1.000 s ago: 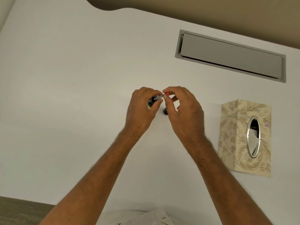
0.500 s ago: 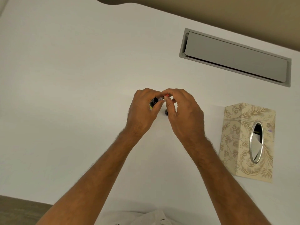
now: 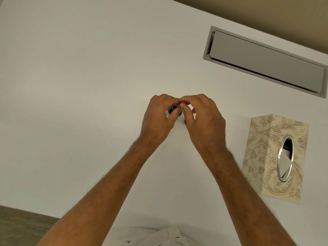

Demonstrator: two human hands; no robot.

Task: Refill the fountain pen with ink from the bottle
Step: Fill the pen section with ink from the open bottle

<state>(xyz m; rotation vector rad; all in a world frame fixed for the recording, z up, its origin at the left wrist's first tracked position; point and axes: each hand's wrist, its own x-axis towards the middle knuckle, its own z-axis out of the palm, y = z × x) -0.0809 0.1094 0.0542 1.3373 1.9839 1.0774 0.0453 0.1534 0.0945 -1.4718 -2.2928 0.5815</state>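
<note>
My left hand [image 3: 158,119] grips a small dark ink bottle [image 3: 171,110] with a yellow-green label, standing on the white table [image 3: 88,86]. My right hand [image 3: 204,123] pinches a small part of the pen with a red-orange tip [image 3: 183,103] right at the bottle's mouth. Fingers of both hands meet there and hide most of the bottle and the pen part. A small dark piece [image 3: 185,122] lies on the table under my right fingers, mostly covered.
A patterned beige tissue box [image 3: 266,157] with an oval metal opening lies to the right of my right forearm. A grey cable hatch [image 3: 266,61] is set into the table at the back right. White paper or cloth [image 3: 150,237] lies at the near edge.
The hands have closed together a little, and the pen part has gone further in at the bottle's mouth. The silver section seen earlier is hidden by fingers.
</note>
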